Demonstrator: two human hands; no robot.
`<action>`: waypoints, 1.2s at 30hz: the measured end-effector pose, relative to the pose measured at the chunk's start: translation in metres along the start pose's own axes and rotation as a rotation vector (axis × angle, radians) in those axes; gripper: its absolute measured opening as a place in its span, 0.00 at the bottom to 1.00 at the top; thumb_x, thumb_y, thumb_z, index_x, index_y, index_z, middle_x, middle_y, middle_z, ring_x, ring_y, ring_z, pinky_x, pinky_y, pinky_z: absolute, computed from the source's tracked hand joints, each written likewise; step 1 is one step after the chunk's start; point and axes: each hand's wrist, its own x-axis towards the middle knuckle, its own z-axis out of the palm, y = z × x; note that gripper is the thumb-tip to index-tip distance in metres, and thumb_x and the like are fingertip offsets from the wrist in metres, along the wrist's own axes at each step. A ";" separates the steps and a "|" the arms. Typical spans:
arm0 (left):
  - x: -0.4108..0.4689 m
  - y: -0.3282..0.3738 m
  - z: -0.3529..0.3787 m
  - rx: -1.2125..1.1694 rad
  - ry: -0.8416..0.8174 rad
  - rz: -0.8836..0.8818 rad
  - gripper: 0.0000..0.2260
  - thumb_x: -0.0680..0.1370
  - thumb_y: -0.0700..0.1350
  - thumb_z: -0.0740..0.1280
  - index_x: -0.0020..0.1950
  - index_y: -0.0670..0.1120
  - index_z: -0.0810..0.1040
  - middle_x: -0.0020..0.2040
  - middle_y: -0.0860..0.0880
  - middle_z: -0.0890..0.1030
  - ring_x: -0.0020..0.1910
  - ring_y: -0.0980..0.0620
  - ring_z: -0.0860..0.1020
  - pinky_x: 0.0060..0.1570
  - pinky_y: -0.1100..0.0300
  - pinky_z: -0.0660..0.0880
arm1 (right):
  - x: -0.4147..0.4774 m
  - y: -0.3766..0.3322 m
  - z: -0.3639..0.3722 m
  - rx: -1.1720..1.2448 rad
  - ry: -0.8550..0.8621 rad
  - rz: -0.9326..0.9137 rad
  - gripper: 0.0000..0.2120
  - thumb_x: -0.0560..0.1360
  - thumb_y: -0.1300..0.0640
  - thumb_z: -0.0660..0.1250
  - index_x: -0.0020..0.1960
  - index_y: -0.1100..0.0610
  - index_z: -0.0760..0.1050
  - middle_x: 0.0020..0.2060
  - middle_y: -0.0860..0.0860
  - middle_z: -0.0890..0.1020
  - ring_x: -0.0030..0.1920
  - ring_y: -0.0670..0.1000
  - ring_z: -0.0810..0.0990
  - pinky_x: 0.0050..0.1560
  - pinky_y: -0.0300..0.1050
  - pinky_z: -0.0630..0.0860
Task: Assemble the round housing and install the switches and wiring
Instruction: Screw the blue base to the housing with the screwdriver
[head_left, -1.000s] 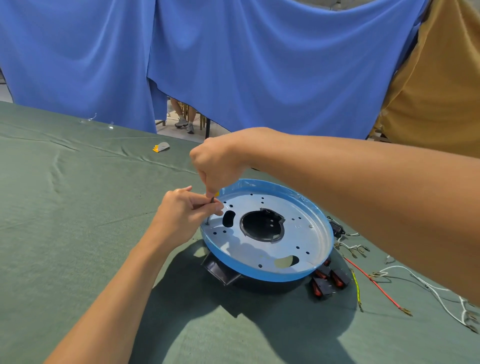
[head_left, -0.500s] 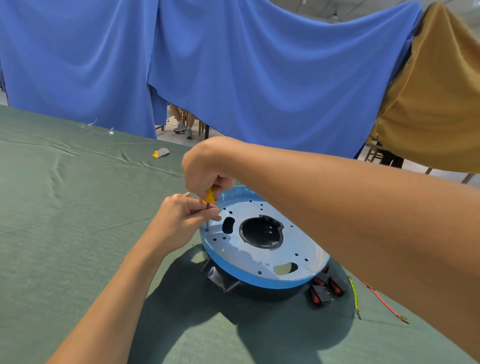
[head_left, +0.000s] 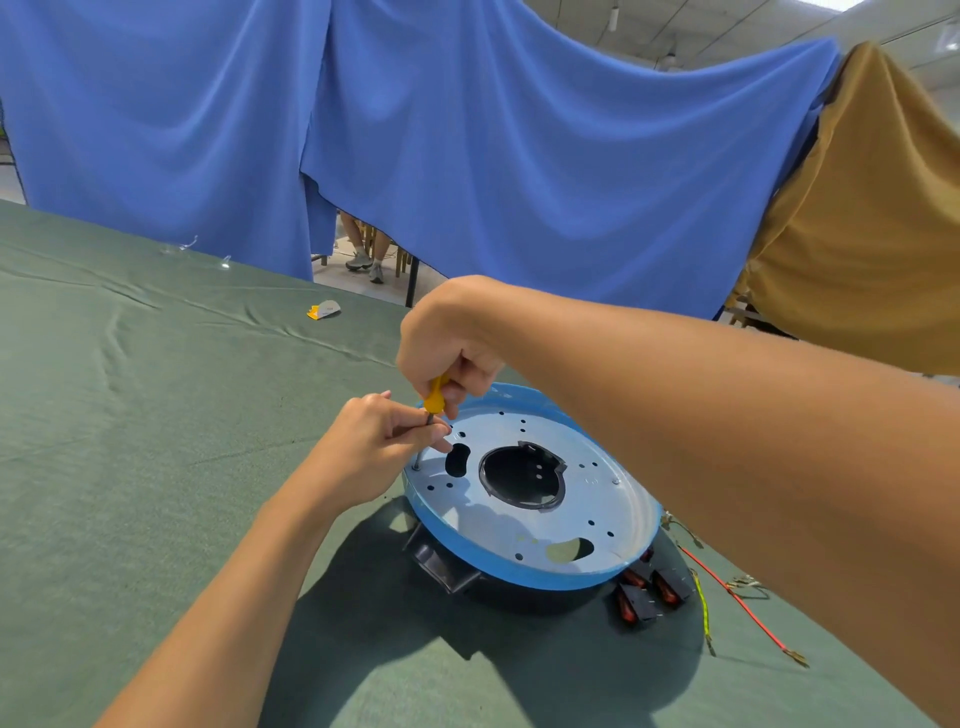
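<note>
Since the earlier frame more of the yellow handle of the screwdriver (head_left: 434, 396) shows beneath the right hand (head_left: 451, 340), and the left hand (head_left: 375, 442) stays at the shaft. On the green cloth (head_left: 130, 415), far left, lies a grey and yellow scrap (head_left: 323, 310), its print too small to read. Left fingertips pinch the metal shaft; right fingers curl round the handle. The tip stands on the left edge of the round housing (head_left: 519, 525), a blue-rimmed plate on a black base, near centre. Just right of it lie black and red switches (head_left: 649, 592), then yellow and red wires (head_left: 737, 598).
</note>
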 end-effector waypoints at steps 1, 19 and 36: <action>0.000 0.000 0.000 0.004 -0.010 0.004 0.06 0.78 0.42 0.69 0.48 0.46 0.86 0.48 0.54 0.86 0.50 0.64 0.80 0.74 0.57 0.56 | 0.000 0.001 0.000 0.018 -0.002 0.005 0.15 0.81 0.62 0.55 0.58 0.68 0.78 0.31 0.54 0.70 0.28 0.46 0.59 0.28 0.36 0.57; -0.007 0.003 0.003 -0.324 0.003 -0.132 0.13 0.74 0.42 0.74 0.58 0.51 0.82 0.53 0.57 0.85 0.58 0.62 0.80 0.60 0.62 0.76 | -0.021 0.065 0.000 0.125 0.210 -0.160 0.17 0.81 0.54 0.59 0.44 0.63 0.80 0.27 0.52 0.74 0.23 0.49 0.61 0.24 0.37 0.59; -0.002 0.025 0.007 -0.112 -0.115 -0.866 0.06 0.77 0.40 0.62 0.48 0.43 0.78 0.39 0.44 0.81 0.26 0.49 0.78 0.34 0.53 0.82 | 0.034 0.168 0.160 0.893 1.154 0.040 0.15 0.83 0.49 0.55 0.43 0.55 0.73 0.38 0.51 0.78 0.48 0.56 0.75 0.45 0.48 0.70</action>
